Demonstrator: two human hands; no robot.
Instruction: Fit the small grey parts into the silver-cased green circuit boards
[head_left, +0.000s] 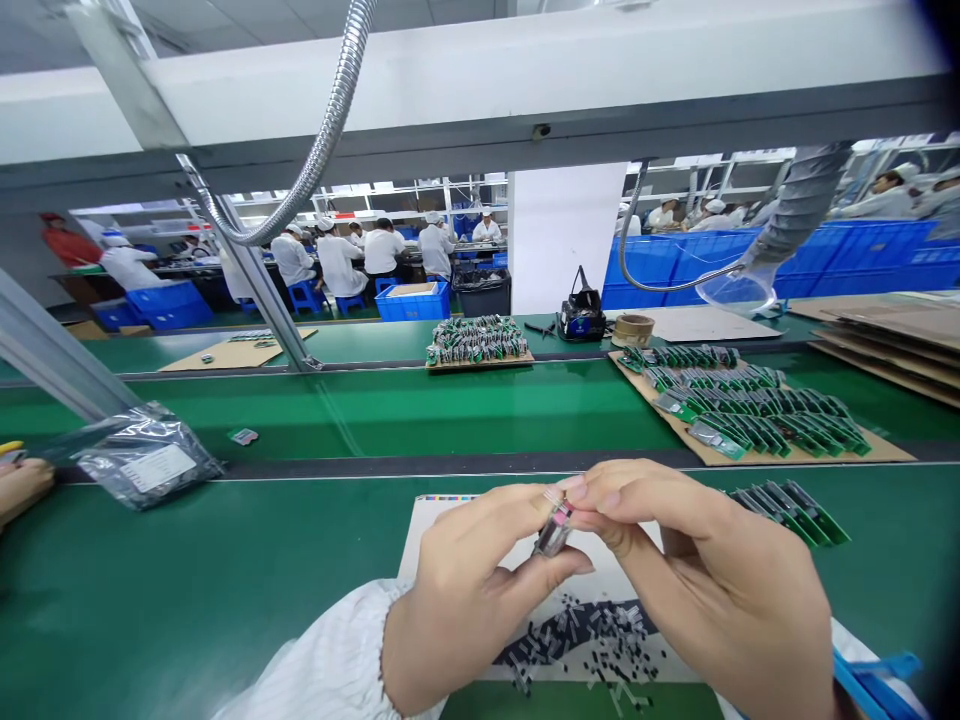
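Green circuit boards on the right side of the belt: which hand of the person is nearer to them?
Right. The right hand sits just below and left of the green circuit boards; the left hand is farther left, past the right hand.

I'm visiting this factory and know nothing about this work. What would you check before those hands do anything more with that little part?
Grip: ok. The left hand and right hand both pinch the small silver part with a pink mark.
Part's condition: cannot tell, fingers hide much of it.
Loose black pieces: not ok, some seem to have strayed off the paper sheet onto the green conveyor belt.
Green circuit boards: ok, lying beside the right hand, apart from it.
Hand protection: probably not ok, both hands are bare.
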